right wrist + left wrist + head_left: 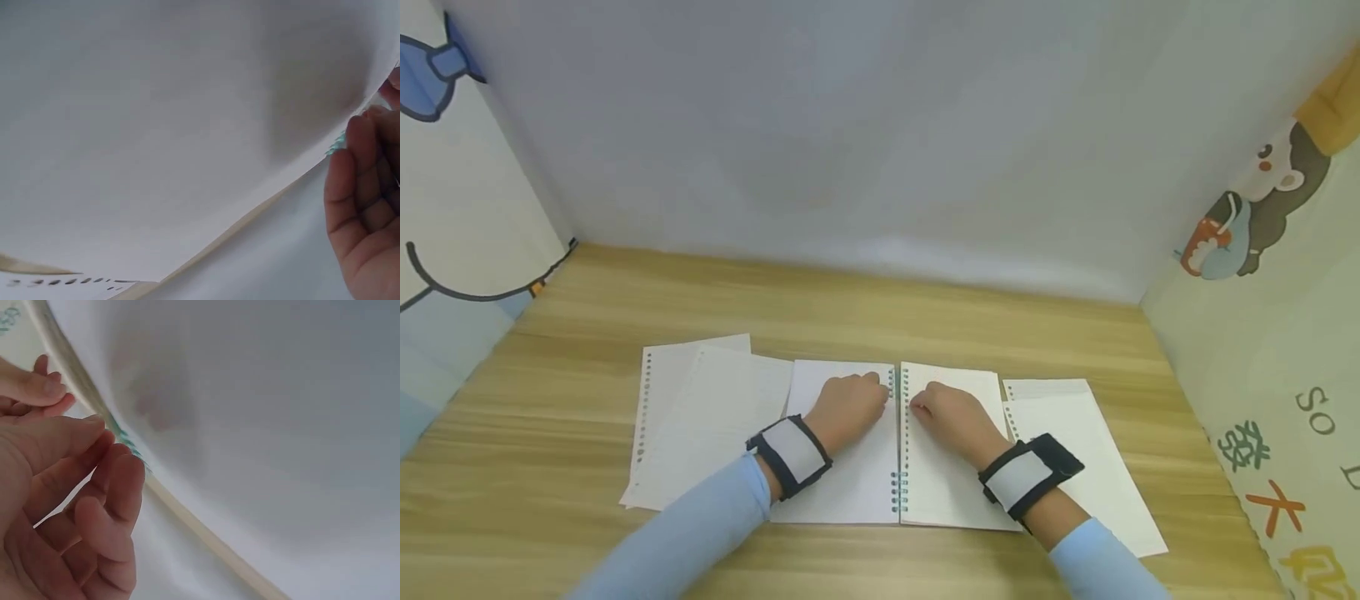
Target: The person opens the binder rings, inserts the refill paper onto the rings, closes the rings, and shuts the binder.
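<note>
A ring-bound notebook lies open flat, white pages on both sides of its spine. Teal binding rings show along the lower spine and beyond the fingertips in the left wrist view. My left hand rests over the left page, thumb and forefinger pinching at the upper rings. Over the right page is my right hand, curled, its thumb and fingertips pinched together at the row of holes facing the left hand. The fingertips partly hide the rings between them.
Loose punched sheets overlap at the left of the notebook. More punched sheets lie to its right, one partly beneath its page. They rest on a wood-grain table, with a plain pale wall behind and printed panels at the sides.
</note>
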The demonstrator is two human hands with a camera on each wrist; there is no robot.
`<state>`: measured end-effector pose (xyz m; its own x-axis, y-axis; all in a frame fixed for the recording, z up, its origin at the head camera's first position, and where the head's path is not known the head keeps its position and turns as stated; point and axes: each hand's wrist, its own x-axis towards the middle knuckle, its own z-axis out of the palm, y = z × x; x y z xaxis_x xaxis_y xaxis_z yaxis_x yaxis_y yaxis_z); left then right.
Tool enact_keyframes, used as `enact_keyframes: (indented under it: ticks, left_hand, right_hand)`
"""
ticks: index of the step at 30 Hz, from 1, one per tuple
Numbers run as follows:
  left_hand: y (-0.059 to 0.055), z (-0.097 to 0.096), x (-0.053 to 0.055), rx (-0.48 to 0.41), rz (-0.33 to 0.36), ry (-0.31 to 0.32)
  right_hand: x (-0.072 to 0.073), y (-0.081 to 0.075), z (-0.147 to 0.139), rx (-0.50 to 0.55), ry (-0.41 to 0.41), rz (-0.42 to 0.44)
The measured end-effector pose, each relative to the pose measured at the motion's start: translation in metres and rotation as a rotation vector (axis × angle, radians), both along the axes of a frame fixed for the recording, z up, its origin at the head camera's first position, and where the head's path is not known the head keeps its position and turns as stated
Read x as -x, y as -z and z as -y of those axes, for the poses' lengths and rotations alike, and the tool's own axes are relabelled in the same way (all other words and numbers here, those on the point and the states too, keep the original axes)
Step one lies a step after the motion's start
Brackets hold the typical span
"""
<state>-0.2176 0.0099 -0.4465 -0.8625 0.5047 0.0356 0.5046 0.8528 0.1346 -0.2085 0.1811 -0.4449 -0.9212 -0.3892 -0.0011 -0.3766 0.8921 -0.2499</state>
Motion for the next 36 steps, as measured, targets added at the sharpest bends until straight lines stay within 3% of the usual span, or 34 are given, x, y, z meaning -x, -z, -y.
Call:
enact_keyframes:
  ticks: [6,10,17,23,32,36]
  left_hand:
    - [-0.006,0.006,-0.029,-0.158,0.193,0.061]
    - [-0.004,0.006,-0.043,-0.227,0.243,0.119]
    - [0.001,0.003,-0.052,-0.257,0.231,0.173]
    - [0.0,0.001,-0.054,-0.222,0.207,0.168]
    - [-0.003,-0.001,-0.056,-0.171,0.229,0.143]
    - [-0.001,-0.003,-0.057,-0.144,0.195,0.145]
  right_hand:
    - [-0.028,-0.003,-0.005,0.029,-0.074,0.03]
    - [-0.043,-0.003,-0.007,0.056,-0.139,0.053]
    - [-0.054,0.001,-0.006,0.079,-0.204,0.061]
    - [-0.057,0.0,-0.007,0.078,-0.195,0.067]
    - [-0.061,0.004,-0.008,0.084,-0.187,0.036]
    - [-0.062,0.006,-0.007,0.078,-0.196,0.008]
